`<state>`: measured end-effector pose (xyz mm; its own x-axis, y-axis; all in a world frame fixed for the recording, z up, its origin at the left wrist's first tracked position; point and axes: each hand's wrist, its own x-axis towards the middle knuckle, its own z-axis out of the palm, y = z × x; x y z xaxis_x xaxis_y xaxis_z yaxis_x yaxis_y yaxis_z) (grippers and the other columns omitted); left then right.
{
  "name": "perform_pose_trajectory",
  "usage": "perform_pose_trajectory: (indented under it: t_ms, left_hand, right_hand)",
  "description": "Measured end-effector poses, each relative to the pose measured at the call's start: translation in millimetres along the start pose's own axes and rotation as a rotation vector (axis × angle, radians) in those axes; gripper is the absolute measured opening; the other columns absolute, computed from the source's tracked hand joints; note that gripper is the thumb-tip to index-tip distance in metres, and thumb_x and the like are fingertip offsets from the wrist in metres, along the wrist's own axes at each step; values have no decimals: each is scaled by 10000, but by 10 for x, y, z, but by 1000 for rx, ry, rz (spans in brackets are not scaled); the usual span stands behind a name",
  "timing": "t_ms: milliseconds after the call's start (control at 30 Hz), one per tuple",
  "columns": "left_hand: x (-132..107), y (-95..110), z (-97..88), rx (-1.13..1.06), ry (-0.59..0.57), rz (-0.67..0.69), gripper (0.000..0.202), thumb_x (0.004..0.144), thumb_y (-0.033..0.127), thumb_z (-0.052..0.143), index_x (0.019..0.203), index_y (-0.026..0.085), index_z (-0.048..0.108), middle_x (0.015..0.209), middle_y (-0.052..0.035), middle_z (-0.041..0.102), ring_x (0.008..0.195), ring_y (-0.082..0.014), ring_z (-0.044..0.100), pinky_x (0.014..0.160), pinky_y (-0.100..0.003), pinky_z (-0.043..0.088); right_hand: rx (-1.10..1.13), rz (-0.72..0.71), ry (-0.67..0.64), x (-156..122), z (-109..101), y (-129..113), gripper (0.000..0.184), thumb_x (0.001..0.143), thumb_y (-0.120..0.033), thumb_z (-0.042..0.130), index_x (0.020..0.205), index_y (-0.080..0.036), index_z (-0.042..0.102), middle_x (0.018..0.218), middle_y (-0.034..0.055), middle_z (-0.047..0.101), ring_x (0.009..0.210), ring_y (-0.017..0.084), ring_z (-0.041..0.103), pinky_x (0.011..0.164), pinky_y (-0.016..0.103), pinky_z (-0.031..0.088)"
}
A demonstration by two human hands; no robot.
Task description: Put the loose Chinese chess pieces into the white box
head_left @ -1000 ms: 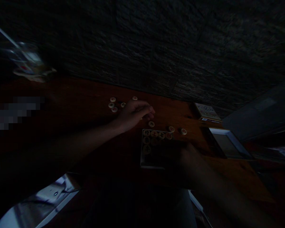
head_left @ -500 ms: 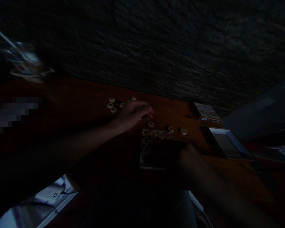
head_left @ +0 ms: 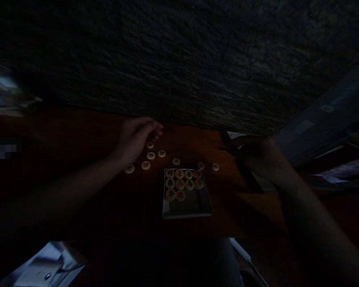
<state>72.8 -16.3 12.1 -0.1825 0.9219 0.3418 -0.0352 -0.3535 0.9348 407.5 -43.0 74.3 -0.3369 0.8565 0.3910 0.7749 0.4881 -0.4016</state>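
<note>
My left hand (head_left: 137, 138) hovers at the far side of the wooden table, its fingers curled together; whatever they hold, if anything, is hidden. Round Chinese chess pieces lie loose beside and below it, among them one with a red character (head_left: 146, 165) and a dark-marked one (head_left: 162, 153). In front of me is a shallow box tray (head_left: 188, 207) with several pieces set in rows, its near right part bare. To the right, my right hand (head_left: 261, 157) is over the patterned box (head_left: 237, 135) and partly covers it; its fingers are too dark to read.
Two loose red-marked pieces, one of them farthest right (head_left: 215, 167), lie beyond the tray. A stone wall (head_left: 179, 71) borders the table's far edge. A clear cup (head_left: 2, 89) stands far left. Below the table edge, at lower left, is a pale object (head_left: 42, 267).
My right hand has left the tray and moved right to the patterned box, uncovering the pieces in the tray. My left hand has drawn back leftward, exposing loose pieces. The view has shifted.
</note>
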Motion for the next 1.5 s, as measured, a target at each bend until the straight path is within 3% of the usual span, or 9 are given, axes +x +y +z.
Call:
perform_pose_trajectory:
  t_ms: [133, 300, 567, 767, 900, 1100, 1167, 1333, 1500]
  left_hand:
    - [177, -29, -121, -38, 90, 53, 184, 858, 251, 671, 711, 211, 776, 666, -39, 713, 581, -132, 594, 530, -239, 437]
    - [229, 1, -173, -21, 126, 10, 162, 813, 258, 661, 695, 197, 754, 585, -1, 625, 515, -100, 505, 466, -205, 361]
    - [333, 229, -276, -9, -63, -102, 123, 783, 287, 754, 780, 172, 797, 593, -4, 614, 490, -90, 476, 440, -221, 313]
    - [617, 452, -724, 248, -31, 55, 117, 801, 286, 777, 808, 171, 803, 674, -23, 690, 562, -101, 565, 516, -213, 415]
    - [625, 233, -959, 395, 43, 1, 167, 820, 323, 727, 845, 171, 793, 724, -24, 725, 574, -110, 581, 550, -230, 440]
    - [547, 12, -1115, 532, -7, 5, 68, 733, 230, 806, 776, 178, 815, 770, -43, 779, 705, -156, 653, 680, -267, 488]
    - [540, 68, -1160, 555, -98, -8, 106, 715, 233, 838, 807, 182, 823, 797, -47, 793, 750, -169, 683, 726, -279, 506]
    - [490, 230, -1233, 743, -634, -70, 347, 748, 364, 881, 1042, 186, 834, 921, -62, 781, 827, -185, 695, 736, -286, 500]
    - [458, 197, -1251, 903, -826, -10, 382, 759, 456, 892, 1064, 230, 852, 1101, -70, 709, 978, -212, 668, 836, -305, 500]
  right_hand:
    - [-62, 35, -157, 57, 169, 189, 138, 826, -260, 787, 936, -228, 865, 1009, 47, 866, 653, 190, 778, 540, 268, 576]
    - [10, -69, -215, 273, 481, 104, 105, 846, -204, 760, 875, -241, 855, 948, 26, 863, 660, 181, 771, 531, 248, 549]
    - [197, -210, -152, 689, 1063, -365, 245, 975, -290, 642, 968, -170, 854, 849, 33, 836, 706, 174, 747, 618, 258, 518]
    - [116, -130, 12, 550, 1046, -68, 219, 904, -210, 654, 984, -198, 857, 984, 73, 858, 779, 218, 794, 688, 297, 579]
    - [92, -66, 71, 575, 1038, 186, 255, 910, -231, 624, 991, -159, 855, 1042, 128, 852, 863, 277, 811, 751, 366, 614]
    - [111, -15, 146, 576, 1090, 297, 263, 903, -282, 636, 993, -142, 840, 1017, 147, 851, 841, 301, 813, 760, 417, 641]
    - [118, -10, 148, 571, 1089, 315, 266, 914, -295, 628, 996, -157, 840, 1028, 146, 851, 853, 311, 816, 773, 430, 649]
    - [117, -14, 140, 570, 1077, 339, 232, 909, -289, 639, 951, -189, 844, 1006, 140, 852, 834, 313, 807, 805, 443, 645]
    - [134, -11, 150, 570, 1088, 312, 260, 917, -282, 634, 975, -145, 847, 1002, 159, 849, 848, 297, 809, 793, 413, 643]
